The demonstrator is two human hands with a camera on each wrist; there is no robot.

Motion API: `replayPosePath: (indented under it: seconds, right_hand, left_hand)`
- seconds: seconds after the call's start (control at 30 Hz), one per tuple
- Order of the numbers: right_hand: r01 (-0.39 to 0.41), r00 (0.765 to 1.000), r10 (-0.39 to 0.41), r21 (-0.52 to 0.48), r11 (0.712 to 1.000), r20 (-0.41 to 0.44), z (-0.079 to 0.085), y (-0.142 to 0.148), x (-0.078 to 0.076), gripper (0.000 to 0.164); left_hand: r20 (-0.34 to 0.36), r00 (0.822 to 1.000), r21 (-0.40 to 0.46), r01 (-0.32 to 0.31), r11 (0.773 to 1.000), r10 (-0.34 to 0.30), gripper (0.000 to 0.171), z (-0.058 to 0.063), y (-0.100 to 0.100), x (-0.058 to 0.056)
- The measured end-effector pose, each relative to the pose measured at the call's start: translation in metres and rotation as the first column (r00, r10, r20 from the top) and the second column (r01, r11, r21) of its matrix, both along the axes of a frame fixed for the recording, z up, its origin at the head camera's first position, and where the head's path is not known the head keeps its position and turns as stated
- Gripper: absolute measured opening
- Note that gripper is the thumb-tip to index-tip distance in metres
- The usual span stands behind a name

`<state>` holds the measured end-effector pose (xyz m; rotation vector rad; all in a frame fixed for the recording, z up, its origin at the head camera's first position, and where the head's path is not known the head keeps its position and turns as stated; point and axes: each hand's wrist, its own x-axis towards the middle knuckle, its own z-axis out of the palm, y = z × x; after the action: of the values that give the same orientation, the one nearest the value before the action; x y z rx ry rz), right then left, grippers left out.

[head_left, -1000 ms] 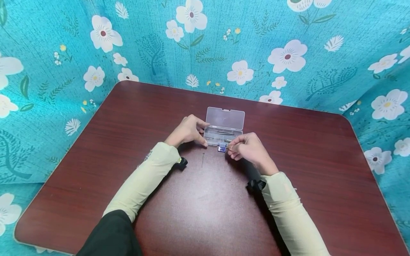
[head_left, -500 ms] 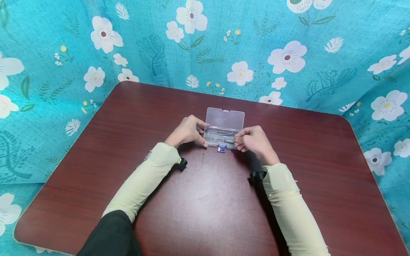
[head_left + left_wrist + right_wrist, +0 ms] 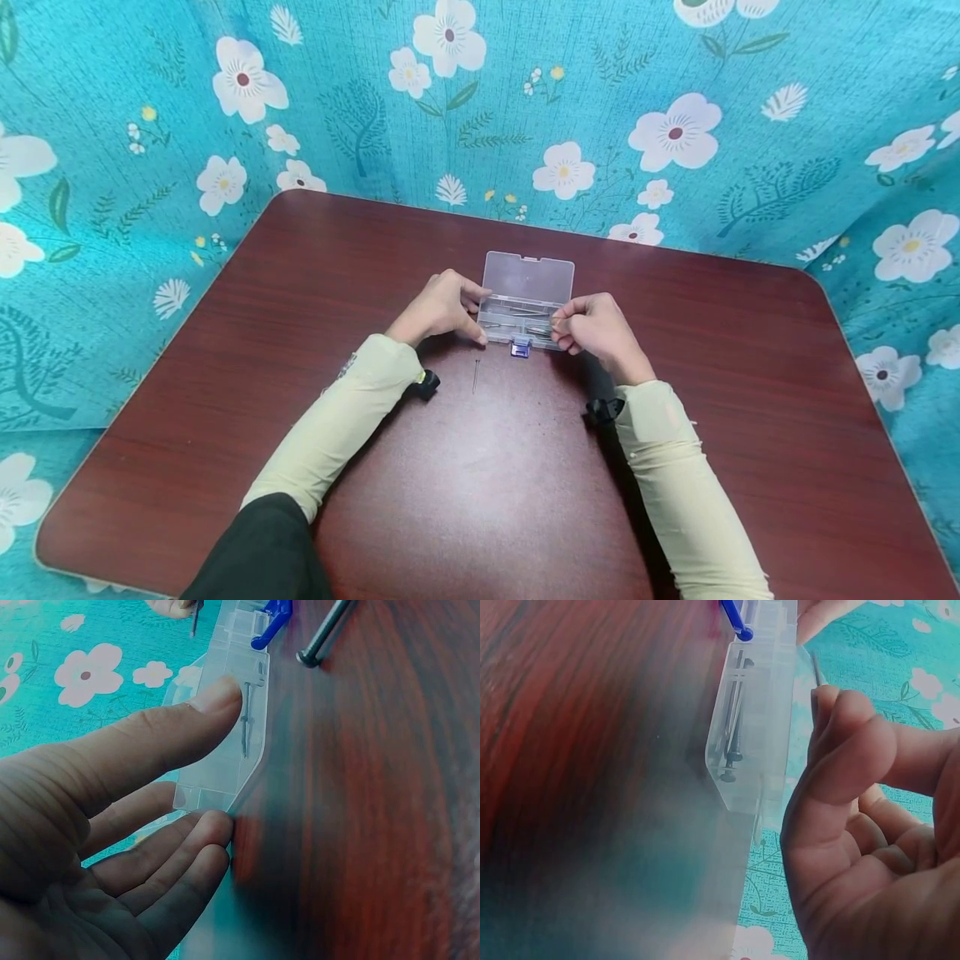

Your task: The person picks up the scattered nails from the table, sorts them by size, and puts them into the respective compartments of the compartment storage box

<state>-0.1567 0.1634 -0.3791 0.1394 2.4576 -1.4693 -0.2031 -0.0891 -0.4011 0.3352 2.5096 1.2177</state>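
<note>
A clear plastic compartment box (image 3: 504,332) stands on the table with its lid (image 3: 528,277) raised at the back and a blue latch (image 3: 520,347) hanging at the front. My left hand (image 3: 441,305) grips the box's left end, thumb at the front corner and fingers around the side and back. Over the right compartments, my right hand (image 3: 602,332) pinches a thin nail (image 3: 817,669) between thumb and fingertips; its tip sticks out past them. Several nails (image 3: 736,712) lie inside the box, seen through its wall in the right wrist view.
One loose nail (image 3: 476,377) lies on the dark reddish table (image 3: 480,483), in front of the box and left of the latch. A blue flowered curtain (image 3: 480,108) hangs behind the table and along its sides.
From in front of the latch, my right hand has moved right and back over the box's right end, still pinching the nail. The left hand and the box stay put.
</note>
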Motion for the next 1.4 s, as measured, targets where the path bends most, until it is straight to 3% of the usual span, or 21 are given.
replayPosePath:
  seconds: [0.57, 0.77, 1.03, 1.4]
  right_hand:
    - [-0.005, 0.999, 0.003, -0.053, 0.999, -0.041, -0.001, 0.001, 0.001, 0.015]
    - [-0.057, 0.997, 0.052, -0.079, 0.995, -0.058, 0.001, -0.006, 0.005, 0.016]
    - [-0.127, 0.989, 0.125, -0.031, 0.991, -0.075, -0.001, -0.021, 0.01, 0.013]
    - [-0.261, 0.958, 0.264, 0.044, 0.964, -0.11, -0.001, -0.046, 0.026, 0.007]
  left_hand:
    - [-0.007, 1.0, -0.013, -0.001, 1.0, 0.001, 0.078, 0.0, 0.0, 0.0]
    - [-0.009, 1.0, -0.011, 0.0, 1.0, 0.0, 0.078, 0.0, -0.001, 0.0]
    - [-0.011, 1.0, -0.001, -0.002, 1.0, 0.002, 0.078, -0.001, 0.0, 0.0]
    - [-0.03, 1.0, -0.002, 0.005, 1.0, -0.005, 0.077, 0.0, 0.0, 0.0]
